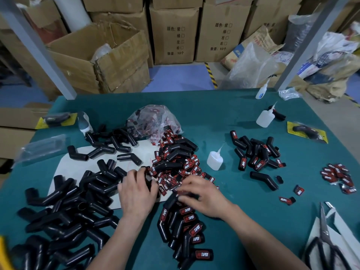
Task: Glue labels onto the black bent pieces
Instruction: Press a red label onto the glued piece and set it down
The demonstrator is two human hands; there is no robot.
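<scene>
A heap of unlabelled black bent pieces (64,209) covers the left of the green table (243,117). Loose red-and-black labels (175,162) lie piled in the middle. Labelled pieces (185,227) are stacked in front of me. My left hand (136,193) grips a black bent piece at the edge of the label pile. My right hand (202,197) has its fingers curled down over the labels and the top of the labelled stack; what it pinches is blurred. A glue bottle (214,159) stands just right of the labels.
A second batch of labelled pieces (257,154) and a small label pile (339,177) lie to the right. Scissors (327,242) rest at the front right. Two more glue bottles (265,117) stand further back. A plastic bag of labels (155,121) sits behind the pile. Cardboard boxes (101,59) stand beyond the table.
</scene>
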